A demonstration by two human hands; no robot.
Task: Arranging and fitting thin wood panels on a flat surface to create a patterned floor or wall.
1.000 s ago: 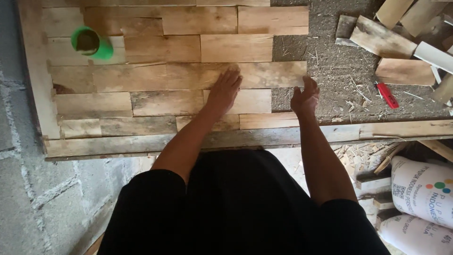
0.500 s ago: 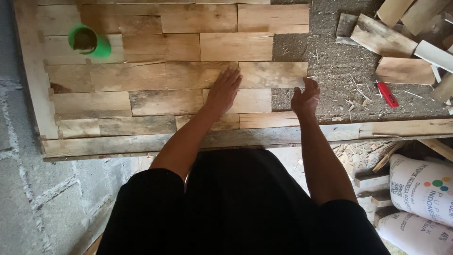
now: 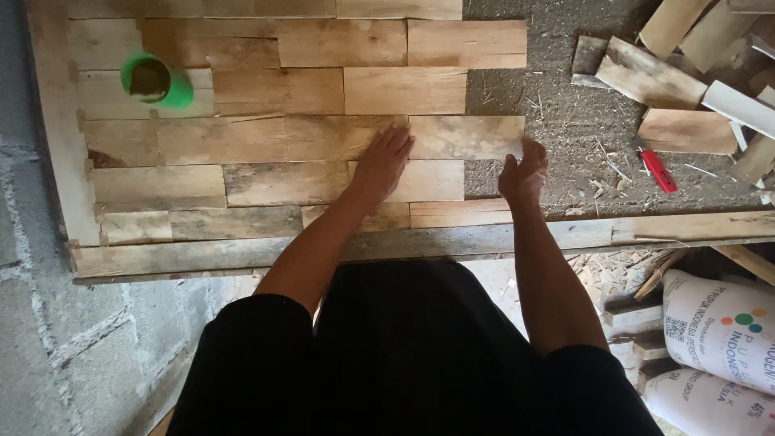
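Note:
A panel of short wooden planks (image 3: 282,97) lies in rows on the ground, framed by a long board (image 3: 420,242) at the near edge. My left hand (image 3: 381,165) lies flat, palm down, on the planks in the middle rows. My right hand (image 3: 523,171) hovers at the right end of the rows, fingers loosely curled, holding nothing, and is slightly blurred. The plank (image 3: 468,136) between the two hands ends just by my right hand.
A green cup (image 3: 155,79) stands on the planks at the far left. Loose wood offcuts (image 3: 646,69) are piled at the upper right, and a red tool (image 3: 659,169) lies on the dirt. White printed sacks (image 3: 718,323) sit at the lower right.
My right hand has lifted a little and curled at the end of the planks. My left hand stays flat in the same spot.

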